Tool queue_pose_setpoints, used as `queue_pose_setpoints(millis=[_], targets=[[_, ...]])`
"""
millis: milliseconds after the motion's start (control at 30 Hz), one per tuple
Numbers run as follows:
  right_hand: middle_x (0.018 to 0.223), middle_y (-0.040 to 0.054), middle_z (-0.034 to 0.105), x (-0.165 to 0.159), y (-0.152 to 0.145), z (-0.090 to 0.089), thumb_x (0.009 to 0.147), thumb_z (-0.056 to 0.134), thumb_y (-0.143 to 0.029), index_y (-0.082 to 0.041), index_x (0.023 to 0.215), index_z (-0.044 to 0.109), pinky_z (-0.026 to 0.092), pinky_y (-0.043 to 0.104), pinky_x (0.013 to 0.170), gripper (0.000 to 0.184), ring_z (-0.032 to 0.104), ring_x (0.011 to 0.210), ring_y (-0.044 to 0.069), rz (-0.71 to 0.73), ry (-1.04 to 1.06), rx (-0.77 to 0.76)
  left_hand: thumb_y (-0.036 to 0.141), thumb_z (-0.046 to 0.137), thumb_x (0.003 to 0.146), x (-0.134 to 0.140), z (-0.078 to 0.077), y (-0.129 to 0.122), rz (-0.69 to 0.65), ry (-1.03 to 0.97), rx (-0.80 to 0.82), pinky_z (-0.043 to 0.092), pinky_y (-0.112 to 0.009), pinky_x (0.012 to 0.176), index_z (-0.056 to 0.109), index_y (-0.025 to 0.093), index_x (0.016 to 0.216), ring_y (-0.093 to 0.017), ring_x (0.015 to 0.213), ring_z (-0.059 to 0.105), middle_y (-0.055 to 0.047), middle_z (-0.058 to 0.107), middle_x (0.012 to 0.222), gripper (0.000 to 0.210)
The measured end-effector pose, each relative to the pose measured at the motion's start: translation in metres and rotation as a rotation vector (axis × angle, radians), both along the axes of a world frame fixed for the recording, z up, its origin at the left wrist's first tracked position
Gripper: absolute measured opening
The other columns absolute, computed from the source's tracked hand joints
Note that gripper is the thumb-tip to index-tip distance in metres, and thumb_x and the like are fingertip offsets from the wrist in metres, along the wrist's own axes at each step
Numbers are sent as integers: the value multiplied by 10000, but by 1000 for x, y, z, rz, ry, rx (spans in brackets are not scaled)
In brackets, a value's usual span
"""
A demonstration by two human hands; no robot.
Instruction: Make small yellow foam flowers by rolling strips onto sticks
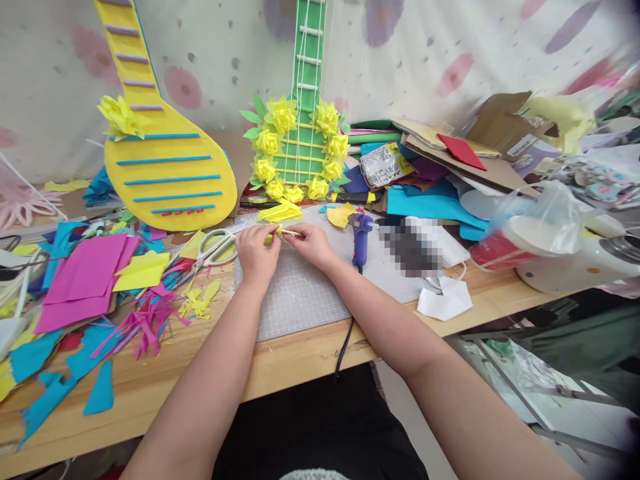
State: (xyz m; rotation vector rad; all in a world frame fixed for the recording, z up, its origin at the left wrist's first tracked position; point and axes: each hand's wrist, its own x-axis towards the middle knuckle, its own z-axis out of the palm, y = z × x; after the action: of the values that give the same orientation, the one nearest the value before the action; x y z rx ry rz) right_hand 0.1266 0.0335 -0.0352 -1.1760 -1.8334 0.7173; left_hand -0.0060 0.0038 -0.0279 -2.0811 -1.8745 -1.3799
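My left hand (pixel 257 257) pinches a small piece of yellow paper (pixel 279 230) above the grey cutting mat (pixel 295 300). From the other side, my right hand (pixel 311 245) closes on a thin pale stick (pixel 291 233) whose end meets the yellow paper. Just beyond my fingers lies a stack of yellow paper petals (pixel 280 212). White-handled scissors (pixel 216 247) rest left of my left hand. A blue glue gun (pixel 360 240) is right of my right hand, its cord running toward the table edge.
At the back stand a yellow cardboard instrument (pixel 170 173) and a green one (pixel 305 143) ringed with yellow paper flowers. Magenta sheets (pixel 83 287) and colourful scraps cover the left. Stacked card, a lidded cup (pixel 520 237) and white paper (pixel 445 298) occupy the right.
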Motion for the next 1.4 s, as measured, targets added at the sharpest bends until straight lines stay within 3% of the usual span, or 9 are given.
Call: queue_pose_setpoints(millis=[1400], targets=[[773, 9, 682, -1, -2, 7, 756, 571, -242, -185, 852, 711, 371, 216, 607, 179, 527, 652, 104, -108, -90, -3, 145, 543, 720, 0, -3, 1, -19, 50, 29, 381, -360, 848, 690, 218, 859, -211, 878, 580, -31, 683, 869, 215]])
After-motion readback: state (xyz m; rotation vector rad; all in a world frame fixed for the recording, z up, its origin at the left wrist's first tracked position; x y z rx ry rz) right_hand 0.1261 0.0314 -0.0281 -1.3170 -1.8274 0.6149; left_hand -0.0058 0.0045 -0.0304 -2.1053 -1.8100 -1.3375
